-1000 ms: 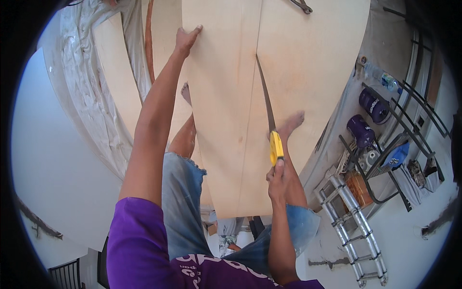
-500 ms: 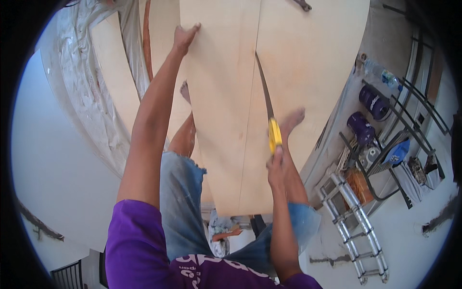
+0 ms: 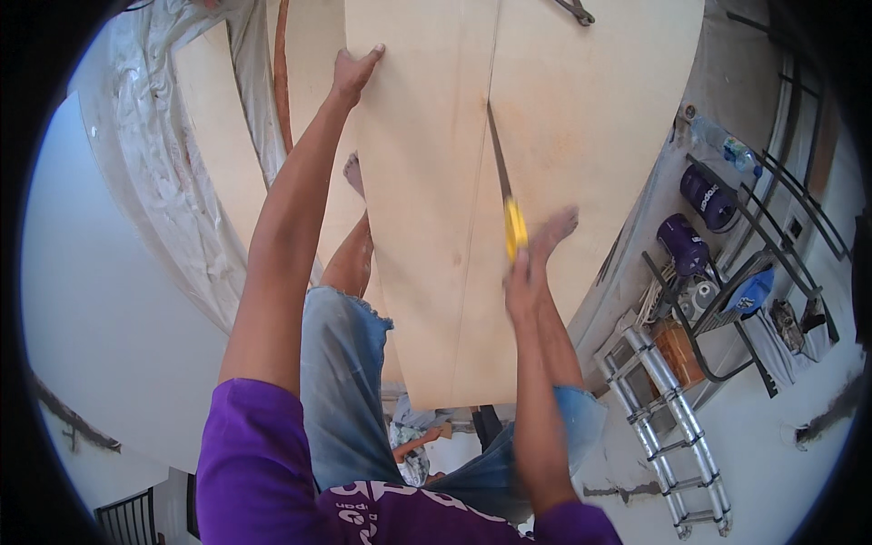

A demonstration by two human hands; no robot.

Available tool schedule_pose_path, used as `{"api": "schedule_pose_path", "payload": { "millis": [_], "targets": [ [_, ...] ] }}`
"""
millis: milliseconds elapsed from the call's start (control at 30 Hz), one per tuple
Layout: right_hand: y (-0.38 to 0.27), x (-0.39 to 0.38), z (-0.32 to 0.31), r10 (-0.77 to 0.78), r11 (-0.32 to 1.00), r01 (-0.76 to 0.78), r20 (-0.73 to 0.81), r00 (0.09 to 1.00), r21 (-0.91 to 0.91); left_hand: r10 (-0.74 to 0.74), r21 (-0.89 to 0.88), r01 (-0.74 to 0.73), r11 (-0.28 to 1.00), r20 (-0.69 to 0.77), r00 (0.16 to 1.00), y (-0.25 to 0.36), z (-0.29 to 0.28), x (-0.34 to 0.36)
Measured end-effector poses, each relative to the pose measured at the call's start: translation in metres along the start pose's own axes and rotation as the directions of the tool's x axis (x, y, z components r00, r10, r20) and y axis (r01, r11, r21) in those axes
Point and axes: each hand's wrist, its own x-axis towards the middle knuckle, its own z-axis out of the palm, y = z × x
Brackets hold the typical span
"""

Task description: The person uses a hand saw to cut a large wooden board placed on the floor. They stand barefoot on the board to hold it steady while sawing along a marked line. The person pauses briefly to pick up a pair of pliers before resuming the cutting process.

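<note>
A large pale plywood sheet (image 3: 418, 227) fills the middle, with a thin straight line running along its length. My right hand (image 3: 520, 283) is closed around the yellow handle of a handsaw (image 3: 502, 168). The saw's narrow dark blade points away from me, its tip at the line on the sheet. At the sheet's left edge my left hand (image 3: 357, 74) grips the board, thumb on top and the other fingers hidden. My right bare foot (image 3: 554, 227) rests on the plywood, and my left foot (image 3: 353, 173) shows beside its left edge.
Dark pliers-like tool (image 3: 575, 11) lies at the sheet's far end. Plastic sheeting (image 3: 150, 163) and a board strip (image 3: 216, 100) are at left. On the right stand a folded ladder (image 3: 668, 427), a metal chair (image 3: 727, 318), purple containers (image 3: 707, 195) and a plastic bottle (image 3: 727, 145). Another person's arm (image 3: 416, 443) shows below.
The saw and my right hand have shifted slightly away from me along the line, the blade now showing shorter. My left hand keeps its hold on the edge.
</note>
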Motion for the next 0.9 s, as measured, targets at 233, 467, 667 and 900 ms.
{"api": "schedule_pose_path", "payload": {
  "millis": [233, 467, 667, 900],
  "targets": [
    [0.023, 0.091, 0.020, 0.221, 0.898, -0.271, 0.178, 0.959, 0.347, -0.064, 0.050, 0.064, 0.997, -0.006, 0.998, -0.004, -0.005, 0.006],
    [-0.025, 0.253, -0.028, -0.254, 0.928, 0.180, -0.200, 0.946, -0.326, -0.206, 0.003, 0.211, 0.977, -0.212, 0.955, -0.005, 0.000, 0.023],
    [-0.117, 0.360, -0.019, -0.393, 0.769, 0.177, -0.235, 0.889, -0.614, 0.767, 0.683, -0.488, 0.543, -0.168, 0.619, 0.098, 0.014, 0.065],
    [-0.144, 0.403, -0.008, -0.317, 0.733, 0.094, -0.215, 0.924, -0.674, 0.708, 0.619, -0.749, -0.235, 0.637, 0.305, 0.200, 0.116, 0.108]
  ]
}}
